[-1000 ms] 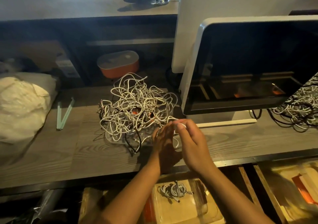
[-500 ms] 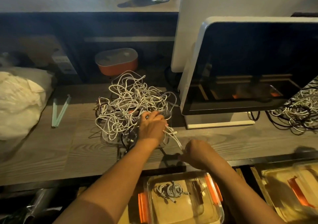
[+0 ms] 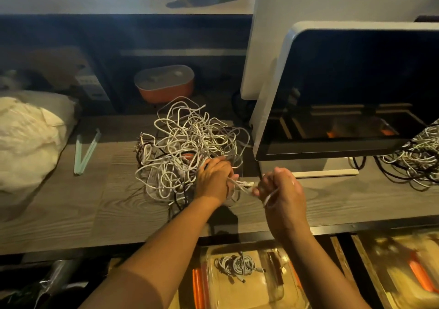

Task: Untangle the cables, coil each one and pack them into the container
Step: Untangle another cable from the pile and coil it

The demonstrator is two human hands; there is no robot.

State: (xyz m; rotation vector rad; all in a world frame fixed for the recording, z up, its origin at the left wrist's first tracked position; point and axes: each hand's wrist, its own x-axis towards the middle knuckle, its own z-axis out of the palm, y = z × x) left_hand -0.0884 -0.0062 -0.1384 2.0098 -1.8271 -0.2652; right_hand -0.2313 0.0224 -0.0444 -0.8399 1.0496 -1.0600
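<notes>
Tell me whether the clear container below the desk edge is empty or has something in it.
Not empty, but far from full: one coiled white cable bundle lies inside the clear container.

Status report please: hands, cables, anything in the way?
Left hand grips white cable beside tangle. Right hand pinches same cable. One coil in container. Nothing blocks hands.
</notes>
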